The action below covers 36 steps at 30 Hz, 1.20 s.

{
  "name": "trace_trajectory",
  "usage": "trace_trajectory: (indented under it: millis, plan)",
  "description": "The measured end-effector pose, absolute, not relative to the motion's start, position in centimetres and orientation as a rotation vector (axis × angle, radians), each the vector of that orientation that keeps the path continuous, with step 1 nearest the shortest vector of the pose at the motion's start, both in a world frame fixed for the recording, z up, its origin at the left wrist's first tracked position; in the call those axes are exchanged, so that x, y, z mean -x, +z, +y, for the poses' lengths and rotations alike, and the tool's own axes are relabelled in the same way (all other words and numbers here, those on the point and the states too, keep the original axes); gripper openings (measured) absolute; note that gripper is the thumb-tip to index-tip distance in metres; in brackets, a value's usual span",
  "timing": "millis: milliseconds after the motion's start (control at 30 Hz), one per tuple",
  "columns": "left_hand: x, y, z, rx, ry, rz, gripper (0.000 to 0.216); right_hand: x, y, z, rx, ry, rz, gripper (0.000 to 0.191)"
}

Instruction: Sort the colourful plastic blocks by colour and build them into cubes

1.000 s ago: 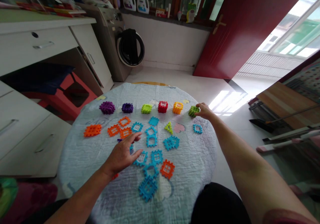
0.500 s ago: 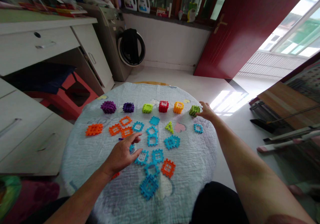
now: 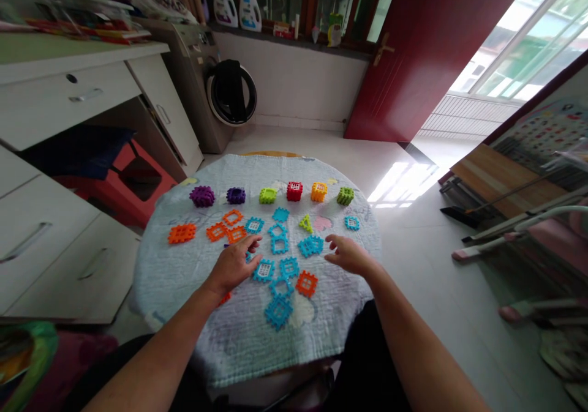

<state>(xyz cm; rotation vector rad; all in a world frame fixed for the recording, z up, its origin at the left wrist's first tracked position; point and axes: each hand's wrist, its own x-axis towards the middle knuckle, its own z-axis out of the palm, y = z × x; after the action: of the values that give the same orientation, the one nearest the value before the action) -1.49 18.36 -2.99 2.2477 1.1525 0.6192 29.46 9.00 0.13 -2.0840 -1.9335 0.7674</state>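
Observation:
My left hand point(image 3: 233, 266) hovers over the left middle of the table, empty, thumb and fingers apart. It is close to a blue window tile point(image 3: 264, 270) and partly hides other pieces under it. Empty as well, my right hand point(image 3: 350, 255) has its fingers parted just right of some overlapping blue tiles point(image 3: 311, 246). Between the hands lie more blue notched tiles point(image 3: 278, 244), a thicker blue piece point(image 3: 278, 311) and an orange window tile point(image 3: 307, 283). A green triangle piece point(image 3: 305, 223) and a small blue window tile point(image 3: 352, 223) lie farther back.
Along the back of the cloth-covered table point(image 3: 321, 332) stand purple point(image 3: 203, 196), dark violet point(image 3: 236, 195), lime point(image 3: 267, 195), red point(image 3: 294, 191), yellow point(image 3: 318, 191) and green point(image 3: 345, 196) stacks. Orange tiles point(image 3: 182, 233) lie at left. A washing machine point(image 3: 193, 87) stands beyond.
My right hand has left the green stack at the back right and come nearer to me, left toward the blue tiles. The green stack stays on the table. My left hand remains near its place.

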Motion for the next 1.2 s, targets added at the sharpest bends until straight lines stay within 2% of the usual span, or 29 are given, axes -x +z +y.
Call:
trace_trajectory:
  millis: [200,367,567,667,767,900,1067,1200]
  plan:
    - [2.9,-3.0,17.6,-2.187,0.653,1.253,0.04,-24.6,-0.4,6.7,1.942,0.888,-2.056,0.041]
    - [4.2,-3.1,17.1,-2.102,0.686,1.328,0.041,-29.2,-1.5,9.2,2.226,0.552,-1.897,0.028]
    - [4.2,-3.2,17.4,-2.058,0.726,1.376,0.04,-36.6,-3.1,11.6,2.505,0.258,-1.501,0.058]
    - [4.0,-3.1,17.7,-2.074,0.73,1.36,0.037,-38.7,-4.7,12.1,2.534,0.26,-1.447,0.074]
    - [3.8,-3.2,18.1,-2.082,0.723,1.364,0.035,-39.6,-6.2,12.6,2.536,0.315,-1.452,0.08]
    - [3.5,-3.4,18.5,-2.094,0.71,1.373,0.037,-39.9,-6.6,13.4,2.606,0.333,-1.437,0.077]
    - [3.1,-3.2,18.6,-2.138,0.69,1.374,0.034,-39.9,-6.1,14.0,2.598,0.313,-1.502,0.062]
    - [3.3,-2.6,18.9,-2.123,0.707,1.402,0.033,-39.3,-6.3,14.2,2.513,0.321,-1.635,0.062]
